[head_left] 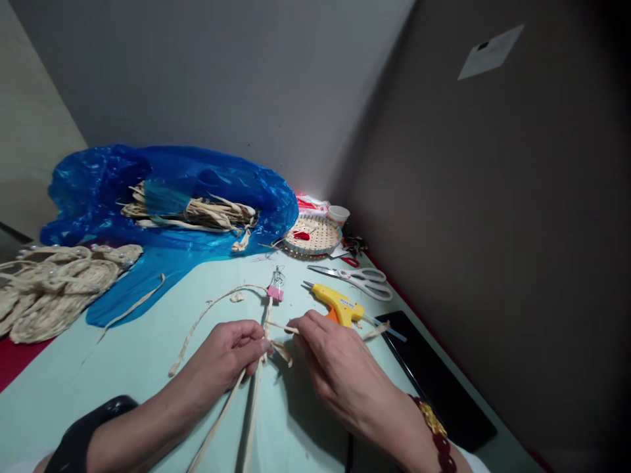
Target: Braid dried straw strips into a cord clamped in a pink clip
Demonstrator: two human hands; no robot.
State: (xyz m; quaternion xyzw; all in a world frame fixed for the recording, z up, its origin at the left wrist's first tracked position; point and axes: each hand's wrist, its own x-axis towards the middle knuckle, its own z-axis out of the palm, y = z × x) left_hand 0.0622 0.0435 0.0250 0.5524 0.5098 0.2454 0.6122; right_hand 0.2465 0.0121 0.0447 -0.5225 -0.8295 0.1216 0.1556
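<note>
Pale dried-straw strands run from a pink binder clip down the pale green tabletop to its near edge. My left hand pinches the strands between thumb and fingers, below the clip. From the right, my right hand grips one thin strand that stretches across to the bundle; its tail shows past the knuckles. A short torn end hangs between the two hands. Another loose strand curves from the clip out to the left.
Beyond my right hand lie a yellow glue gun, white-handled scissors and a black flat slab. A shallow woven basket stands near a paper cup. At back left, a blue plastic bag holds a straw bundle; woven straw slippers lie left.
</note>
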